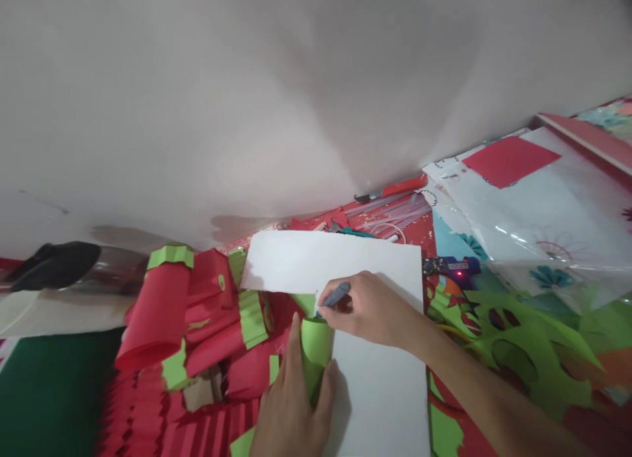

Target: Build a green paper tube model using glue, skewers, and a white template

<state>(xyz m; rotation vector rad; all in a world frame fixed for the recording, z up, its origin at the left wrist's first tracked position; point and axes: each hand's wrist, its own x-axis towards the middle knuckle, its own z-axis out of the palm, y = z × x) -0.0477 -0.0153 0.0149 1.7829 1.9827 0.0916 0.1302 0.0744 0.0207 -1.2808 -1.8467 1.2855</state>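
Note:
My left hand [293, 398] grips a bright green paper tube [316, 351], with the fingers on its left side and the thumb on its right. The tube lies at the left part of a white board [380, 378]. Pinched in my right hand [363, 309] is a grey pen-like marker [336, 295]. Its tip is down at the tube's far edge, partly hidden by the fingers; whether it touches the paper I cannot tell. Just left of the tube lie red paper pieces [251, 371] with green pleated strips [253, 319].
A red paper tube with a green band [158, 305] stands on the left pile. Behind the board are clear sticks [390, 210] and a red-handled cutter [405, 186]. To the right, a glue gun [457, 266] shows a red light, near cut green paper [533, 351] and plastic-covered sheets [557, 200].

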